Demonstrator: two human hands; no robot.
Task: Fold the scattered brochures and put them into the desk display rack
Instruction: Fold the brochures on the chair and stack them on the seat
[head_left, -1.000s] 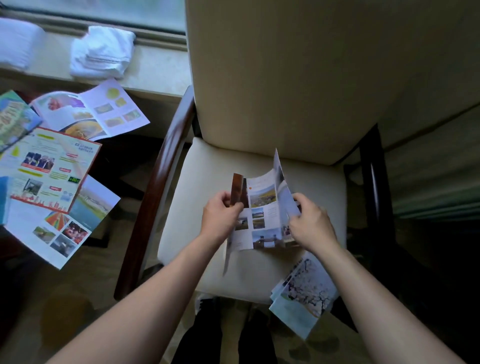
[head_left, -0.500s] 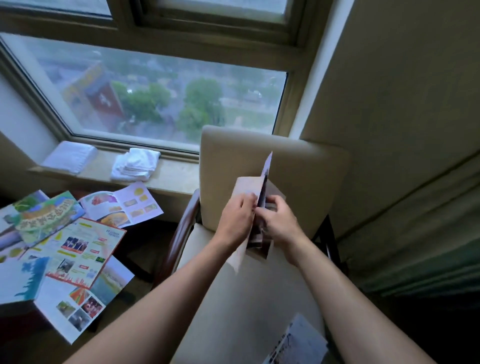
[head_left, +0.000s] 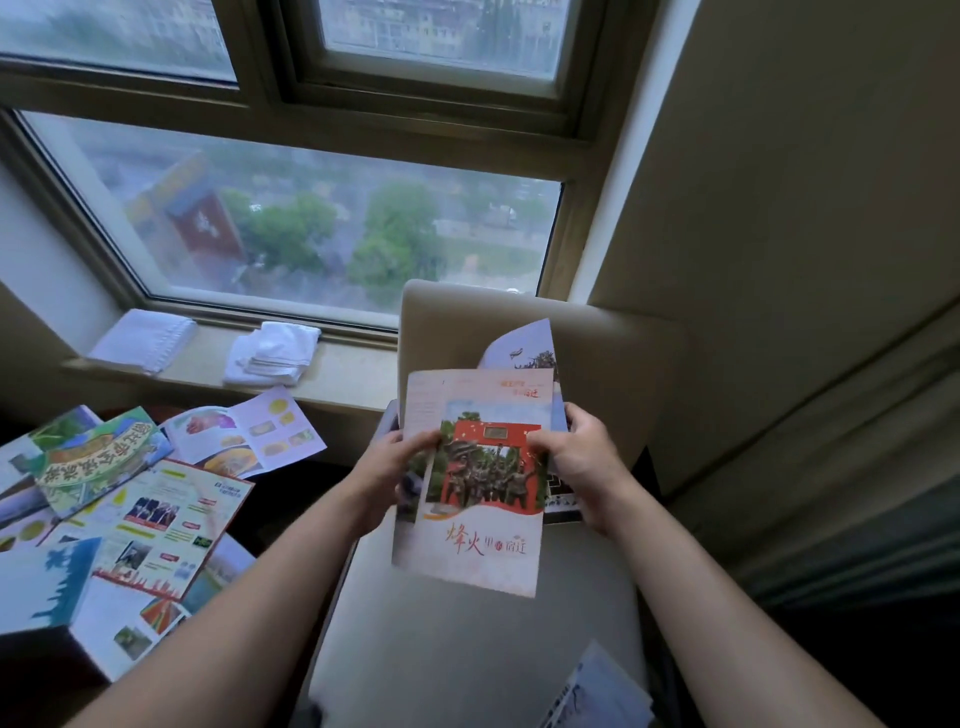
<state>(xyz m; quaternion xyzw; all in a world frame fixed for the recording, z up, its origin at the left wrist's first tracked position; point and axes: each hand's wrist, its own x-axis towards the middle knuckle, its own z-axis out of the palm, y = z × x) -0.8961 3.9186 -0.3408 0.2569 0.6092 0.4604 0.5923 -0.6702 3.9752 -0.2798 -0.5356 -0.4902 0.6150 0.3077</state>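
Far to the left of the left hand (head_left: 387, 480), loose brochures (head_left: 156, 525) lie overlapping on a dark table (head_left: 41, 654), some open and some flat, with 1 opened leaflet (head_left: 249, 434) nearest the window side. Beyond them, up and left of that hand, 2 white folded towels sit on the window sill (head_left: 343, 371): a flat one (head_left: 143, 340) and a bundled one (head_left: 272, 353) just beside it. The left hand grips the left edge of the held brochure (head_left: 470, 486), thumb on the front cover and the other fingers hidden behind the paper. This brochure is raised in the air between both hands, above the seat of a cream armchair (head_left: 613, 374), its cover facing the camera with a red monument photo and red lettering; a further panel sticks up behind its top right corner. The right hand (head_left: 582, 470) grips the right edge, thumb pressed on the cover and fingers curled behind. Below and slightly right of the right hand, near the forearm, another brochure (head_left: 602, 691) rests on the front of the seat, only partly in view.
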